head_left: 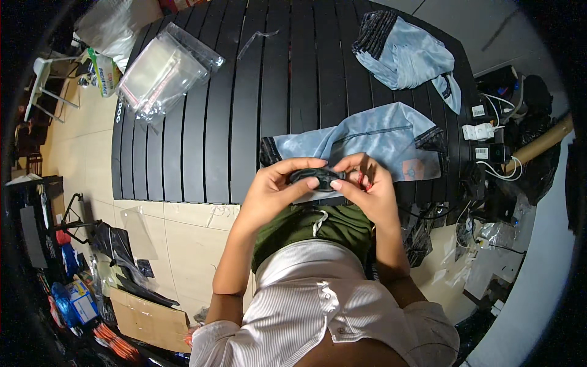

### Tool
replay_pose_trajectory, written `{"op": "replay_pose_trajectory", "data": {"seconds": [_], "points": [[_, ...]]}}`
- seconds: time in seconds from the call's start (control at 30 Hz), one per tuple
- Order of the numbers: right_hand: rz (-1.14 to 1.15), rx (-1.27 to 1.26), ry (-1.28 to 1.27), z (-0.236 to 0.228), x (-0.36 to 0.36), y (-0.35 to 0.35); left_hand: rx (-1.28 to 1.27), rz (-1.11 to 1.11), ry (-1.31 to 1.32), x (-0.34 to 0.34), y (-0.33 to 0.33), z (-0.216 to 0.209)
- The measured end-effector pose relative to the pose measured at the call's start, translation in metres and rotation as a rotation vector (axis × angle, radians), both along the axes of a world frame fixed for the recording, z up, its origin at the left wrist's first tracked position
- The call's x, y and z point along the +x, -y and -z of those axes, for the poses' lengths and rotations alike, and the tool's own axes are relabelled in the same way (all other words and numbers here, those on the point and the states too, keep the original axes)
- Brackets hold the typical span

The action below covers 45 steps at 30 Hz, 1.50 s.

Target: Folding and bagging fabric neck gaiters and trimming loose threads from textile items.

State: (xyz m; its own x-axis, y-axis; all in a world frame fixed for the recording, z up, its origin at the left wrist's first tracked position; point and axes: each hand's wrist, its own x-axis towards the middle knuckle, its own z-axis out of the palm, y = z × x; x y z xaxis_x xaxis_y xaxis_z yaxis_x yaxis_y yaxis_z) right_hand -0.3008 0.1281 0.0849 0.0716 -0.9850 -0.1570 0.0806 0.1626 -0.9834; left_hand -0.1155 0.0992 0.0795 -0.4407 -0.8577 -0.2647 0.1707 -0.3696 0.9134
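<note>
At the near edge of the table, my left hand (278, 186) and my right hand (370, 182) pinch a bunched piece of dark fabric (318, 180) between thumbs and fingers. A small red thing (365, 180) shows among the fingers of my right hand; its kind is mostly hidden. Just beyond my hands a light blue cloth piece (373, 131) with dark bands at both ends lies flat, an orange patch (422, 170) near its right end. Whether the dark fabric belongs to this cloth I cannot tell. Some pale cloth shows below my fingers.
A pile of light blue cloth (409, 58) with dark bands lies at the far right of the black slatted table (208, 140). Clear plastic bags (162, 76) are at the far left. White chargers and cables (480, 131) line the right edge. A cardboard box (150, 318) sits on the floor.
</note>
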Motion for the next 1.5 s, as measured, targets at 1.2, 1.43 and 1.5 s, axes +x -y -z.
{"op": "replay_pose_trajectory", "data": {"seconds": [1.2, 1.43, 1.5], "points": [[-0.204, -0.353, -1.060, -0.030, -0.013, -0.016, -0.895, 0.145, 0.546, -0.007, 0.005, -0.003], [-0.147, -0.333, -1.090, -0.032, -0.016, -0.021, -0.905, 0.148, 0.565, -0.007, 0.006, -0.001], [-0.145, -0.327, -1.094, -0.033, -0.015, -0.021, -0.913, 0.147, 0.561, -0.008, 0.006, 0.000]]}}
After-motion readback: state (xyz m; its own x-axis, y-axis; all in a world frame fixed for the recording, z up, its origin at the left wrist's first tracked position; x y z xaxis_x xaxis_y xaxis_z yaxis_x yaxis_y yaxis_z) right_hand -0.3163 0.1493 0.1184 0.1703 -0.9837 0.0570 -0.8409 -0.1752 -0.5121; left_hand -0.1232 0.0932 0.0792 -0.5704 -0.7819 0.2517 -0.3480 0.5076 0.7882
